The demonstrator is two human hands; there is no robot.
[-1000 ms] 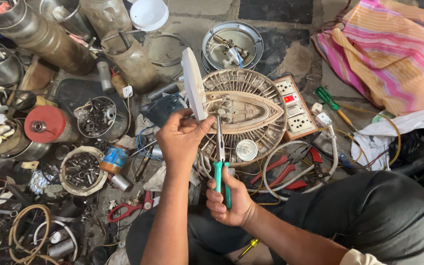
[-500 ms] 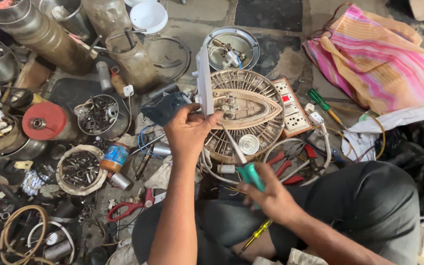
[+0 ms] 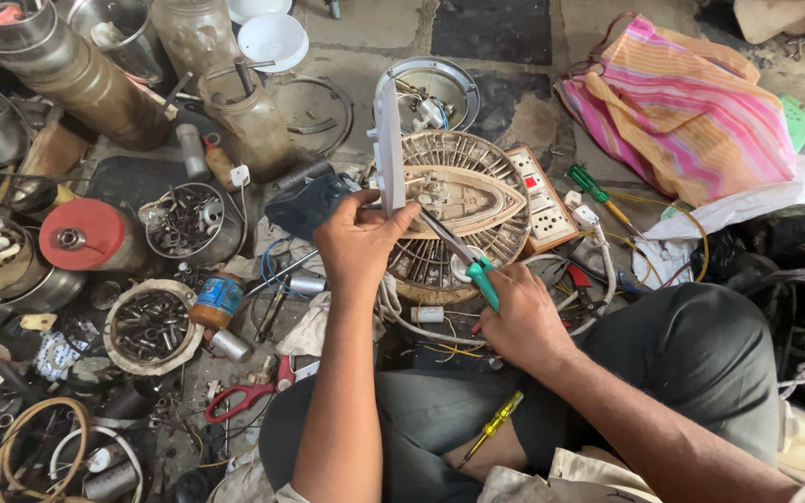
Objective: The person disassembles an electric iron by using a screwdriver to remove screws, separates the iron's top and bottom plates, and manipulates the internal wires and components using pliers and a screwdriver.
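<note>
We are holding, in our left hand (image 3: 358, 244), the white plastic cover (image 3: 387, 140) of a clothes iron, standing it on edge; the grip is closed on its lower end, thumb and fingers pinching it, so that end is hidden. Our right hand (image 3: 525, 321) is gripping a screwdriver with a teal handle (image 3: 483, 279), fingers wrapped around the lower part of the handle; its metal shaft is slanting up toward the iron body (image 3: 463, 197), and we cannot tell whether the tip is touching it, since the thumb of the left hand is covering that spot. The iron body is lying open on a round wire fan guard (image 3: 505, 240) on the floor, just beyond our hands. Just right of the guard we are listing a socket board (image 3: 540, 200), and past it a green-handled screwdriver (image 3: 596, 194) and a striped pink cloth bag (image 3: 682, 112). On the left we are noting a red-topped tin (image 3: 81, 235), a bowl of small metal parts (image 3: 151, 324), a second bowl of hardware (image 3: 186, 219) and red-handled pliers (image 3: 244, 396). A yellow screwdriver (image 3: 494, 428) is resting on our lap. The far-left clutter is too tangled to sort, and the containers along the top edge are being cut off by the frame.
</note>
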